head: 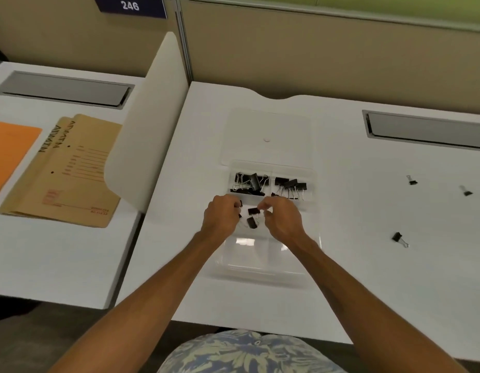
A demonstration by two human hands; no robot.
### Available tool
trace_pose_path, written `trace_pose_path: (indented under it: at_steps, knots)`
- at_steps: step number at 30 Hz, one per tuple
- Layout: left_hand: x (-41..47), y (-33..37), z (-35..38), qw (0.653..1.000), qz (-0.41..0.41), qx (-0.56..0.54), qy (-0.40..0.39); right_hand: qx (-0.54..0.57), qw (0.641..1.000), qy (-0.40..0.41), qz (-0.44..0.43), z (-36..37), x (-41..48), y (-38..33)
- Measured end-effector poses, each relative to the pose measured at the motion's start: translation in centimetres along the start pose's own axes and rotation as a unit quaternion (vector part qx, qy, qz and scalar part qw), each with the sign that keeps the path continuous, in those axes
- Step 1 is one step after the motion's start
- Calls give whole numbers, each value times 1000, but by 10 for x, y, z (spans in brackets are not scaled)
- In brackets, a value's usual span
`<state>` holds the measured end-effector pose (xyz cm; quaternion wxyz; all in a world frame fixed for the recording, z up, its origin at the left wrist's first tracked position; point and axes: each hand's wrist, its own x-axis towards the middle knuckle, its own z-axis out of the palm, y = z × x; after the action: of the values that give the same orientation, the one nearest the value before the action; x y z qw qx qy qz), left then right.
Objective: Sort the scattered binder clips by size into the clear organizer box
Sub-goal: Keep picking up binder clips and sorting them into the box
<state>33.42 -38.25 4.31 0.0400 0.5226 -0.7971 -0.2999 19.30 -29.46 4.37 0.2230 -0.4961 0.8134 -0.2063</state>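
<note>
The clear organizer box [263,265] lies open on the white desk, its lid [268,130] folded back. Large black binder clips [249,181] fill the back left compartment; medium clips [291,185] fill the back right. Both hands hover over the middle left compartment. My left hand [222,216] is curled on a small black clip at its fingertips. My right hand [281,218] pinches the wire handle of a small binder clip [253,210]. Another small clip [251,222] lies in the compartment below it. Loose clips [400,238] [411,180] [466,191] lie on the desk to the right.
A white divider panel [150,130] separates this desk from the left one, where a tan folder [69,170] and an orange folder [7,152] lie. A grey cable slot [427,130] sits at the back right. The desk edge [233,327] is near my body.
</note>
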Motion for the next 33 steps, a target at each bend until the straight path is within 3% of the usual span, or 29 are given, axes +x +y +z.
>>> trace_pose_path:
  at_steps: [15,23,33]
  knots:
    - [-42,49,19,986,149,-67,20,117,987,104,37,-43,-61,40]
    - [-90,121,62,973,221,-55,20,158,966,187,79,-86,-131,109]
    - [-182,234,146,965,259,-2,-43,109,959,205,163,-156,-258,223]
